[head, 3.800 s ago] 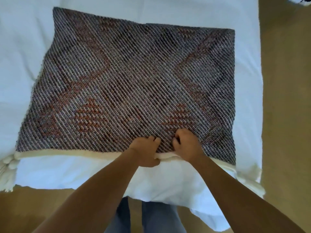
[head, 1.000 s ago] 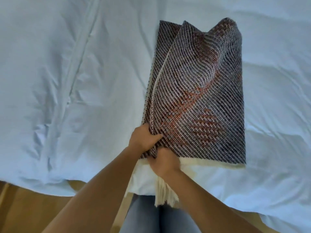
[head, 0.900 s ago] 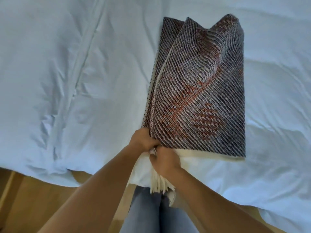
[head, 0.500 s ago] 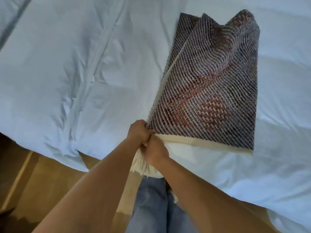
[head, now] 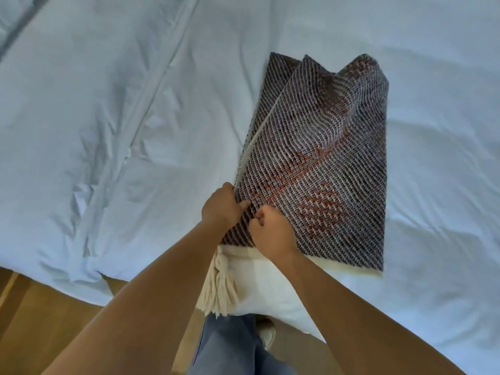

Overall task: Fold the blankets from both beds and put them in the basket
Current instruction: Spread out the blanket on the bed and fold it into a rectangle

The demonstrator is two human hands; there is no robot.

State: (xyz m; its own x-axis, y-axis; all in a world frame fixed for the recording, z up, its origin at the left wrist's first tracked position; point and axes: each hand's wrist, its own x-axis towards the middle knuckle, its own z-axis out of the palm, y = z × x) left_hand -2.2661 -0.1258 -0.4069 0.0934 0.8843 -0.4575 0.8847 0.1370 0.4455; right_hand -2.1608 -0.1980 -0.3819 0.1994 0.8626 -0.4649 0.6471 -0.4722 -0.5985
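A woven blanket (head: 319,158) in dark grey with rust-red patterning lies folded into a narrow stack on the white bed (head: 108,117), its far end humped up. A cream border and tassels (head: 219,290) hang over the bed's near edge. My left hand (head: 223,207) pinches the blanket's near left corner. Right beside it, my right hand (head: 272,232) grips the near edge of the same blanket, fingers curled into the cloth. No basket is in view.
White duvet covers the whole bed, with a seam running diagonally at the left. Wooden floor (head: 40,320) shows below the bed's edge at the lower left. My jeans and a shoe (head: 266,334) are beneath the hands.
The wide blanket has been folded over to the right into a narrow stack. Since half a second ago both hands have shifted up onto the near left corner, and the tassels hang lower.
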